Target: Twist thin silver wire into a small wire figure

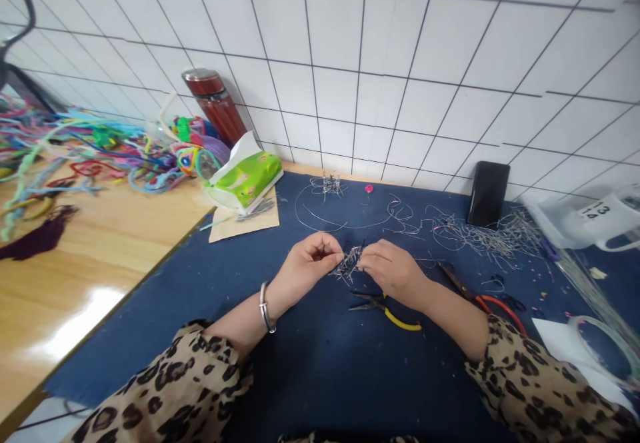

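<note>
Between my two hands is a small tangled wire piece [350,264], with dark and silvery strands sticking out. My left hand [313,263] pinches its left side between thumb and forefinger. On the opposite side my right hand [393,270] has its fingers closed on the wire piece, though the fingertips partly hide what they grip. Just below lie pliers [400,323] with yellow handles, their dark jaws pointing left. Scissors [500,306] with orange handles rest beside my right forearm, which partly covers them. Another small wire frame [331,184] stands farther back on the dark blue mat [310,363].
A heap of loose wires [480,236] lies at right, near a black phone [489,193] leaning on the tiled wall and a clear plastic jug [590,220]. At left are a green tissue pack [245,180], a reddish flask [215,106] and colourful pipe cleaners [100,143].
</note>
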Demonstrator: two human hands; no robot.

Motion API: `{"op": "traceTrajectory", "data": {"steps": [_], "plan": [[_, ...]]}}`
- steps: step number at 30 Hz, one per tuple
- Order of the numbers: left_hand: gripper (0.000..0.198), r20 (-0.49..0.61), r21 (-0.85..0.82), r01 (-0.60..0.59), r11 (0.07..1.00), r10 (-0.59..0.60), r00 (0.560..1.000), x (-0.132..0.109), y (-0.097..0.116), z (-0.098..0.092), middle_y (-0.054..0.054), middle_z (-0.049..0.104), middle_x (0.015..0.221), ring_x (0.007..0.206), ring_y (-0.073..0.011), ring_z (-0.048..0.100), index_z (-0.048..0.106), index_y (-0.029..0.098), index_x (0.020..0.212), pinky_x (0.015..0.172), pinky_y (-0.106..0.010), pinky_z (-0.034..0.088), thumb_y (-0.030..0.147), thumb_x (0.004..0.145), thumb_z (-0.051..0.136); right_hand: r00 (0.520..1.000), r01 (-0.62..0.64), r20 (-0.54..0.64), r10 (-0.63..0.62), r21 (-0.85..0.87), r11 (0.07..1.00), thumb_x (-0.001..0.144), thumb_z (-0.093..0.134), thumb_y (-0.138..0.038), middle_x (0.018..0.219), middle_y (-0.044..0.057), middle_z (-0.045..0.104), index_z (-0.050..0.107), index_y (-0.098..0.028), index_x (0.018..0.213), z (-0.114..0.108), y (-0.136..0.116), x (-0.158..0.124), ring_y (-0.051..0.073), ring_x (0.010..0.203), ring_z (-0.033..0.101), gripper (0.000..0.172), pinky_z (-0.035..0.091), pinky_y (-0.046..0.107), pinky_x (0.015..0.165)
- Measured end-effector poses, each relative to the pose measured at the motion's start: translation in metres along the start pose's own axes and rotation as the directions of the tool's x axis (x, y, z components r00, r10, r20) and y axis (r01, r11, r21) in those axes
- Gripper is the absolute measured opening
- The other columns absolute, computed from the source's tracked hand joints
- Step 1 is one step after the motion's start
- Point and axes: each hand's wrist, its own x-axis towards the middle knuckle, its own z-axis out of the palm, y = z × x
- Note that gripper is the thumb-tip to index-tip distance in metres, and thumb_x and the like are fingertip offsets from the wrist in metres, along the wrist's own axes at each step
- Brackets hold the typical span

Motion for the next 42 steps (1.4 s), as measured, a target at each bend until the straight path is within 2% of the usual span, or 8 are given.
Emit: {"op": "traceTrajectory", "data": {"steps": [6, 14, 25, 30, 36, 42], "plan": [[0.008, -0.019, 0.033, -0.036, 0.999, 0.037, 0.999, -0.002, 0.0, 0.004, 0.0, 0.057, 0.074, 0.065, -0.0079, 0.049, 0.058, 0.013, 0.081, 0.061, -0.021, 0.04, 0.02, 0.078, 0.062, 0.999, -0.038, -0.018, 0.039, 0.079, 0.996, 0.087, 0.047, -0.012, 0.091, 0.007, 0.062, 0.061, -0.018, 0.091, 0.005, -0.003, 0.001, 0.016, 0.085, 0.055, 0.016, 0.049, 0.033, 0.078], [0.011, 0.073, 0.088, -0.057, 0.994, 0.051, 0.996, -0.003, 0.0, 0.003, -0.002, 0.059, 0.078, 0.072, -0.0103, 0.053, 0.06, 0.013, 0.081, 0.069, -0.023, 0.043, 0.023, 0.078, 0.063, 0.998, -0.058, -0.014, 0.06, 0.118, 0.991, 0.087, 0.047, -0.013, 0.089, 0.006, 0.063, 0.061, -0.018, 0.091, 0.004, -0.004, 0.002, 0.016, 0.087, 0.056, 0.016, 0.049, 0.032, 0.08], [0.011, 0.109, 0.027, -0.041, 0.999, 0.038, 0.993, -0.001, -0.004, 0.002, -0.002, 0.058, 0.079, 0.072, -0.01, 0.053, 0.059, 0.013, 0.084, 0.068, -0.023, 0.043, 0.022, 0.079, 0.062, 0.993, -0.089, -0.056, 0.099, 0.168, 0.982, 0.088, 0.047, -0.015, 0.085, 0.005, 0.064, 0.062, -0.019, 0.088, 0.004, -0.006, 0.004, 0.015, 0.085, 0.058, 0.015, 0.049, 0.031, 0.08], [0.012, 0.136, 0.038, -0.032, 0.999, 0.027, 0.99, 0.001, -0.003, 0.0, -0.003, 0.059, 0.08, 0.073, -0.0105, 0.053, 0.06, 0.013, 0.086, 0.069, -0.024, 0.044, 0.023, 0.079, 0.062, 0.986, -0.14, -0.05, 0.156, 0.243, 0.96, 0.086, 0.049, -0.015, 0.084, 0.004, 0.065, 0.063, -0.02, 0.086, 0.003, -0.006, 0.005, 0.014, 0.085, 0.059, 0.015, 0.049, 0.028, 0.079], [0.014, 0.201, 0.132, -0.006, 0.991, -0.02, 0.979, 0.001, 0.001, 0.001, -0.004, 0.06, 0.082, 0.075, -0.0119, 0.055, 0.063, 0.012, 0.084, 0.07, -0.025, 0.044, 0.025, 0.079, 0.062, 0.962, -0.251, -0.017, 0.272, 0.333, 0.909, 0.081, 0.05, -0.008, 0.083, 0.002, 0.064, 0.064, -0.02, 0.083, -0.004, -0.012, 0.008, 0.012, 0.079, 0.06, 0.018, 0.048, 0.025, 0.074], [0.017, 0.226, 0.117, 0.035, 0.992, -0.061, 0.972, -0.002, 0.002, 0.002, -0.004, 0.062, 0.081, 0.074, -0.0119, 0.056, 0.062, 0.014, 0.089, 0.07, -0.025, 0.045, 0.027, 0.08, 0.06, 0.948, -0.298, 0.01, 0.319, 0.385, 0.873, 0.078, 0.05, -0.006, 0.082, 0.002, 0.063, 0.064, -0.019, 0.082, -0.005, -0.009, 0.009, 0.012, 0.076, 0.059, 0.019, 0.046, 0.024, 0.071]]}}
